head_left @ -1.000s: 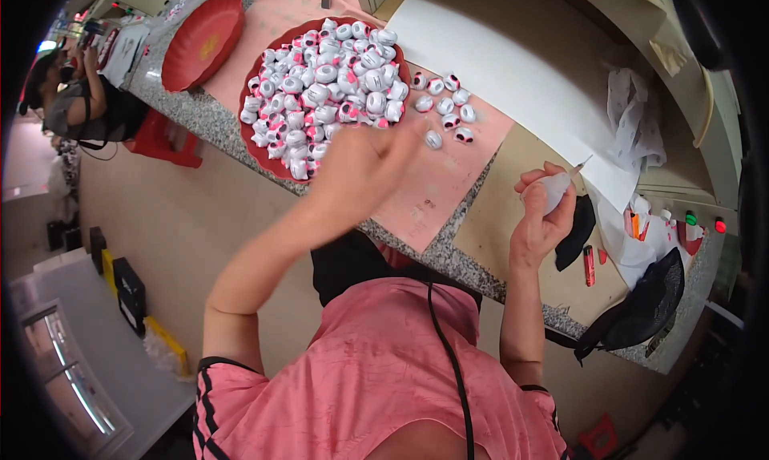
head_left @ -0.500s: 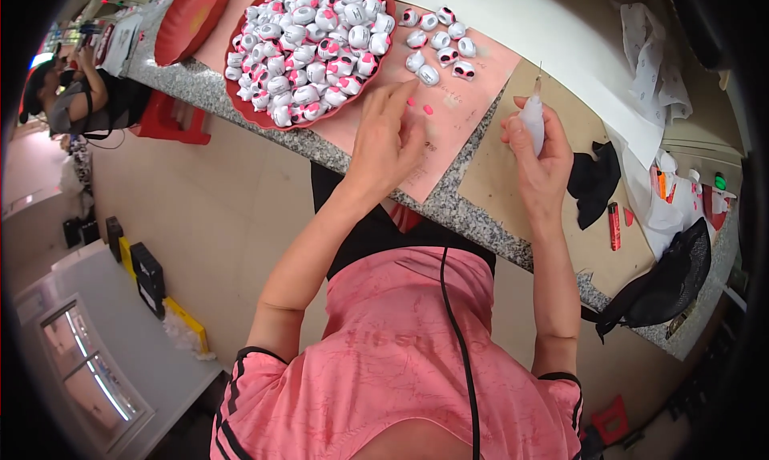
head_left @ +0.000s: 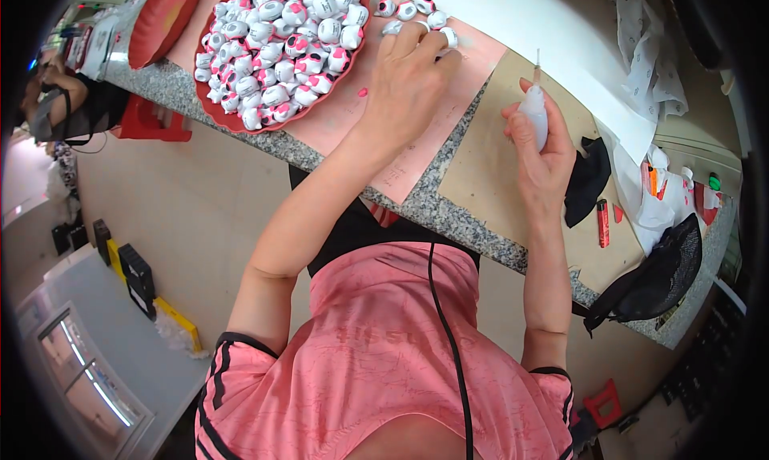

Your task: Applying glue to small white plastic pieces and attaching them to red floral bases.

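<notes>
My left hand (head_left: 410, 87) is over the pink sheet (head_left: 392, 175), its curled fingers down among small white-and-pink cat-like heads (head_left: 450, 37). Its fingertips are partly hidden, so what they grip cannot be made out. My right hand (head_left: 546, 143) is closed around a small white squeeze bottle (head_left: 533, 111), held upright with its thin needle tip pointing away from me. A small pink oval piece (head_left: 362, 92) lies on the sheet left of my left wrist. Left of that hand, a red scalloped tray (head_left: 352, 74) is heaped with many similar heads.
Brown paper (head_left: 481, 151) covers the granite counter (head_left: 481, 227) beneath my right hand. On the right lie black cloth (head_left: 587, 183), a red tube-like item (head_left: 602, 223), a black mesh bag (head_left: 661, 276) and crumpled white paper (head_left: 641, 59). Another red tray (head_left: 164, 23) and a person (head_left: 60, 99) are far left.
My left hand has moved away from me and to the right, from near the pink pieces onto the loose heads. My right hand still holds the bottle. The view has shifted slightly.
</notes>
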A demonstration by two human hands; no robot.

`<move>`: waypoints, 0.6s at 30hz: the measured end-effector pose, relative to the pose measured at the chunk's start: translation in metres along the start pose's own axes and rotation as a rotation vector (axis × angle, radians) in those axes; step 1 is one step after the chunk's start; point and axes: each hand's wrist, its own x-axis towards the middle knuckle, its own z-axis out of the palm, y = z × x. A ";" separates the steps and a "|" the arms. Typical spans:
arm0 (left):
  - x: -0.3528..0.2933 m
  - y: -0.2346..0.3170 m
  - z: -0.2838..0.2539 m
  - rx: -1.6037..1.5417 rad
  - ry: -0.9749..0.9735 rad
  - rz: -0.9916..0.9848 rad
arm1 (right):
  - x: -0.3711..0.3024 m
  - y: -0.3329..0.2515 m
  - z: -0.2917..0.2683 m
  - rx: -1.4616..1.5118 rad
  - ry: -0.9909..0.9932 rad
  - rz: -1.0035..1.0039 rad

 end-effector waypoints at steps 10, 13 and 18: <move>-0.043 0.019 -0.040 -1.723 0.009 -0.866 | -0.016 -0.012 -0.006 0.111 -0.066 -0.169; -0.054 0.014 -0.036 -1.950 0.046 -0.919 | -0.017 -0.013 -0.006 0.157 -0.070 -0.196; -0.067 0.013 -0.035 -2.029 0.038 -0.930 | -0.024 -0.017 -0.001 0.149 -0.134 -0.185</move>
